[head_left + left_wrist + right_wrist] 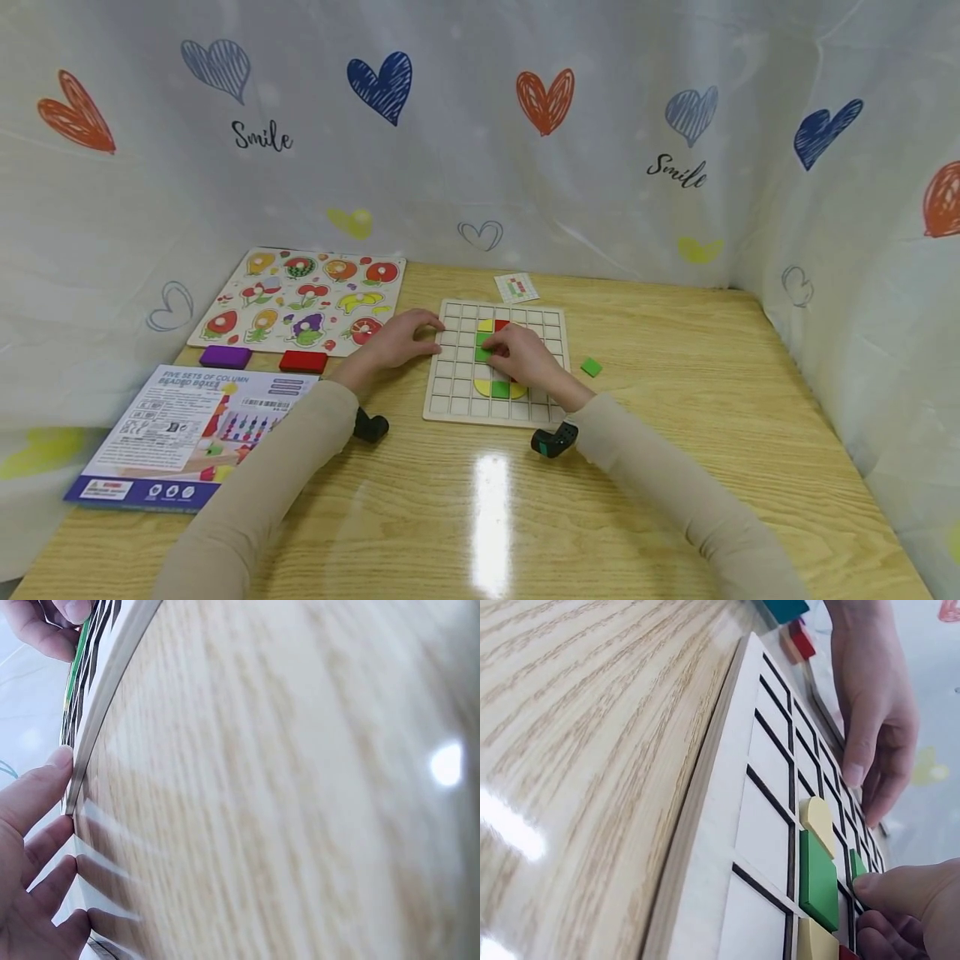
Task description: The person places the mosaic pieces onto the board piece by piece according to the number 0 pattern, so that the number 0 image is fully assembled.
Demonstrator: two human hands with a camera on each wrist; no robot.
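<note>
A wooden grid board lies on the table, with yellow, green and red tiles set in its middle cells. My right hand is over these tiles, thumb and fingers pinching a green square tile at the board. Nearer the board's front edge sit another green tile and a yellow rounded tile. My left hand rests at the board's left edge, its thumb and fingertips right at the rim and nothing held. A red tile shows just beyond my right hand.
A loose green tile lies right of the board, and a small pattern card behind it. At left are a fruit peg puzzle, a purple block, a red block and a printed box. A curtain stands behind the table.
</note>
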